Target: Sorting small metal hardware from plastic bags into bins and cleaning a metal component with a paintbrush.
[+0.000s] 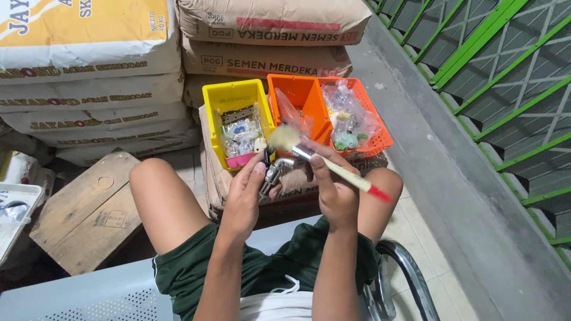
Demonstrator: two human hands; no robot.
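- My left hand (247,199) is closed around a metal tap (275,172), holding it above my lap, just in front of the yellow bin (221,100).
- My right hand (334,193) grips a brush (333,166) by its pale handle; the red tip points away from the bin, and the bristles sit just above the tap.
- Beside the yellow bin stand an orange bin (300,95) and an orange basket (380,134), holding bagged fittings.
- Behind the bin, sacks (267,59) are stacked.
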